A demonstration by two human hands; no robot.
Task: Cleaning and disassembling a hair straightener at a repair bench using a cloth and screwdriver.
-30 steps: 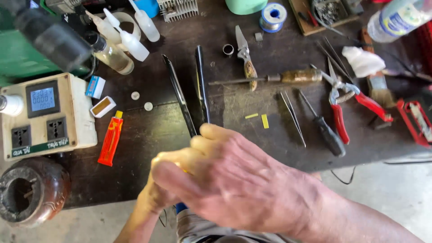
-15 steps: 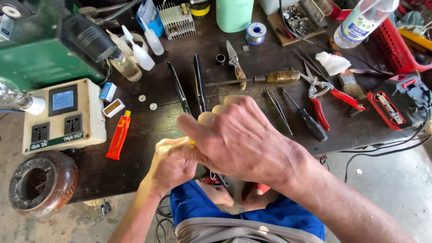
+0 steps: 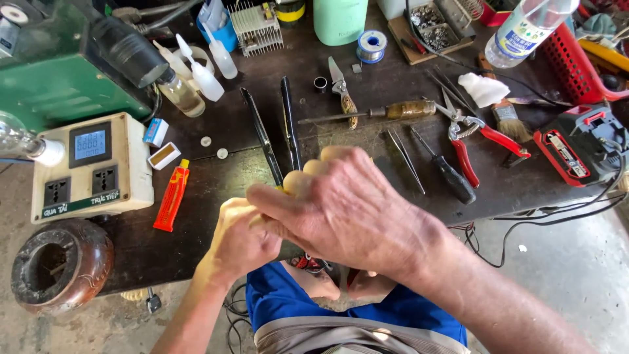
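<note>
Both fists clenched together: left hand (image 3: 239, 239), right hand (image 3: 347, 206) over small yellowish item (image 3: 280, 188), axis hidden.

Repair workshop, dark worn table (image 3: 216, 196) strewn with hand tools, red-handled pliers (image 3: 481, 134) right of a wooden-handled screwdriver (image 3: 373, 113), solder spool (image 3: 371, 46) behind it, tweezers (image 3: 405, 157) and black screwdriver (image 3: 445, 170) in front, socket box with meter (image 3: 92, 167) far left, concrete floor (image 3: 570, 255) below.

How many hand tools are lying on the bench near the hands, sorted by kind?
Red-handled pruning shears: 1
Black-handled screwdriver: 1
Wooden-handled screwdriver: 1
Thin metal tweezers: 1
Total: 4
</note>
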